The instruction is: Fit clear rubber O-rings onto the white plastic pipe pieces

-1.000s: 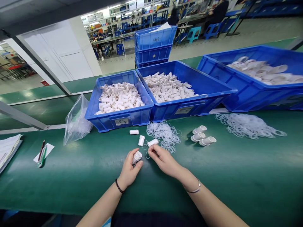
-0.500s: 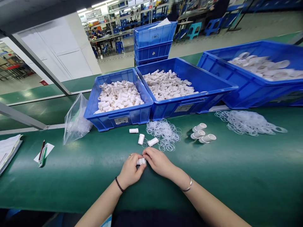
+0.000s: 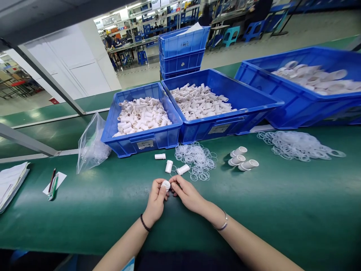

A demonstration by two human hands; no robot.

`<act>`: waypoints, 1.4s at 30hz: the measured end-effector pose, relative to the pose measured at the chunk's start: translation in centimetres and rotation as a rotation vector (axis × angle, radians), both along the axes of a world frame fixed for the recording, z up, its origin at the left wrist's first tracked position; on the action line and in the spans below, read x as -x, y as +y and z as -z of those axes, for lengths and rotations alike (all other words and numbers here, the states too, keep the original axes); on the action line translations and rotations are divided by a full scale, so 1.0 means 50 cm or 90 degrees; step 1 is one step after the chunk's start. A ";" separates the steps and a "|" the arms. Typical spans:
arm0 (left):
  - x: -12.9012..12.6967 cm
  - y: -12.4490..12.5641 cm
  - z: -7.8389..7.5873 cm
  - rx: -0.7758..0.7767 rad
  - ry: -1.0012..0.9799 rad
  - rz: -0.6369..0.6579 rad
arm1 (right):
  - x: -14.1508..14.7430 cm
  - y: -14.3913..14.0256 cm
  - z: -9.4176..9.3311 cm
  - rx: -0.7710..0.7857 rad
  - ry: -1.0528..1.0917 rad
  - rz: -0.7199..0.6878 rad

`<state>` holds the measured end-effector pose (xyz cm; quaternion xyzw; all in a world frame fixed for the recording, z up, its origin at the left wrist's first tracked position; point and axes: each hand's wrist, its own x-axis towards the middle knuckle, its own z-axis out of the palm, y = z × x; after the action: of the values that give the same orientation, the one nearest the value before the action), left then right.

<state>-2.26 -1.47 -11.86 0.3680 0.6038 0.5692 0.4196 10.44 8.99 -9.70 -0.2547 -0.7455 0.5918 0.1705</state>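
My left hand (image 3: 156,201) grips a small white plastic tube (image 3: 166,184) upright over the green table (image 3: 282,210). My right hand (image 3: 188,194) pinches at the top of that same tube with thumb and forefinger; whether a ring is between them is too small to tell. Three loose white tubes (image 3: 182,169) lie just beyond my hands. A pile of clear rubber rings (image 3: 197,160) lies to their right. Three wider white cups (image 3: 241,160) lie on their sides further right.
Two blue bins (image 3: 146,141) of white tubes stand behind, and a bigger blue bin (image 3: 299,105) of larger parts at the right. A second heap of rings (image 3: 299,145) lies before it. A clear plastic bag (image 3: 91,145), pens (image 3: 53,184) and papers (image 3: 11,184) are at the left.
My hands came together on the tube, which lay sideways between them half a second ago; now my left hand holds it upright and my right fingers are at its top.
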 end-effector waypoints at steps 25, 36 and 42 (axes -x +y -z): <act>-0.005 0.009 0.007 -0.011 -0.247 -0.027 | 0.006 -0.001 0.012 -0.200 0.072 0.099; -0.002 0.013 -0.011 -0.045 -0.412 -0.060 | 0.002 -0.001 0.010 -0.621 0.089 0.044; -0.001 0.003 -0.009 -0.024 -0.298 0.033 | -0.062 0.104 -0.047 -0.650 -0.040 0.256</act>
<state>-2.21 -1.30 -11.39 0.2494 0.4695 0.6393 0.5556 13.52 14.18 -7.34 -0.2945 -0.8793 0.1024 0.3601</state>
